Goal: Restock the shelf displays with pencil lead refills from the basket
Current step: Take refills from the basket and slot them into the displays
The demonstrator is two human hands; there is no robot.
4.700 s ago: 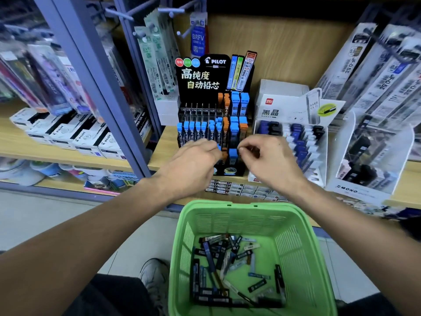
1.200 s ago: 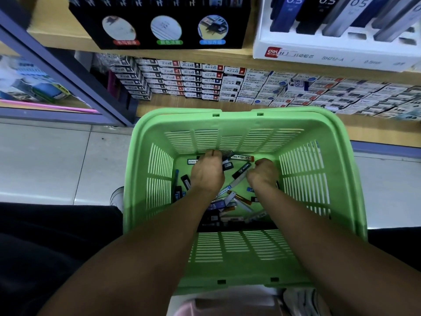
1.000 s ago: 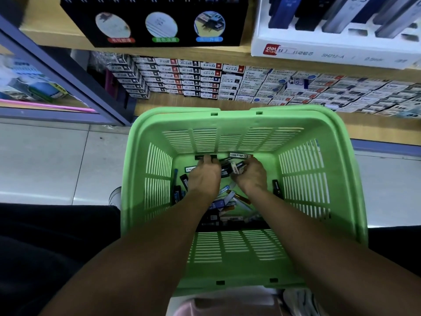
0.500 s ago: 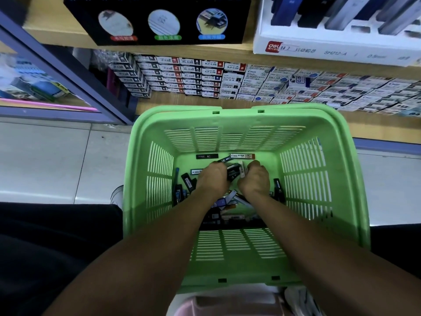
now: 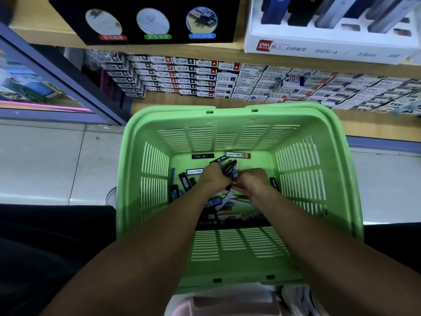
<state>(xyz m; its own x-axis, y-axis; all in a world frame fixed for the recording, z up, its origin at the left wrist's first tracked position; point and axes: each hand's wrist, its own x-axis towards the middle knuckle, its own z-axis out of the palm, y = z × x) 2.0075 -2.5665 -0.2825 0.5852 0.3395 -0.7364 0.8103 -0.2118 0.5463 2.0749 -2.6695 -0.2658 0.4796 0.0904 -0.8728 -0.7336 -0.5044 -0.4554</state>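
Deep in the green slatted plastic basket, the left hand now grips a gathered bundle of dark lead refill cases, the right hand seemingly pinching another case, so shelving comes next.

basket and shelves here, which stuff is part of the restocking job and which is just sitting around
Part of the job:
green basket
loose lead refills in it
refills bunched in the left hand
right hand among the refills
black display
white display

Just lying about:
stacked small boxes on the lower shelf
packets on the left shelf
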